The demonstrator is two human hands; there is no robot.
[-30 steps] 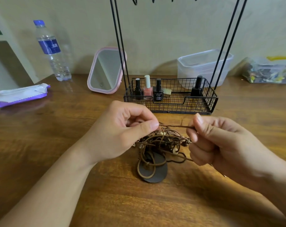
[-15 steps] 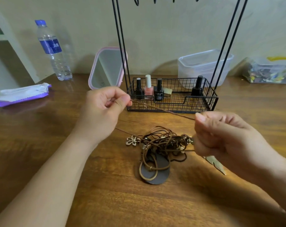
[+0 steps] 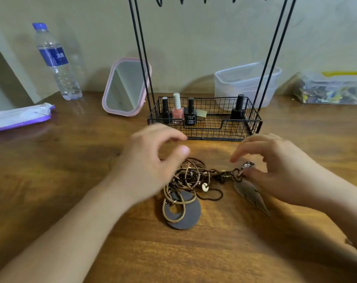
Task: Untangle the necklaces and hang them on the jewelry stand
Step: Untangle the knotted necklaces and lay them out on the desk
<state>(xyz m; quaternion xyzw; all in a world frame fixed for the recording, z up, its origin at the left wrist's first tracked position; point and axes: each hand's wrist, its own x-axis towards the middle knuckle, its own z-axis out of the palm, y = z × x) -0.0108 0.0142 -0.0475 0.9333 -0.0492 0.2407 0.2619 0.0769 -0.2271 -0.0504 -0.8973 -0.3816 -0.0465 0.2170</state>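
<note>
The table, filling the lower frame, is brown wood with visible grain and a soft sheen, and on it at centre the tangled necklaces look like matt brown cord with dull metal rings, beside a flat matt dark disc pendant and a dull leaf pendant at centre right. Behind them the jewelry stand is thin black wire with a matt finish, holding 4 glossy nail polish bottles. At upper left stands a clear plastic water bottle, at upper centre a mirror in smooth pink plastic, and at upper right a translucent plastic tub.
</note>
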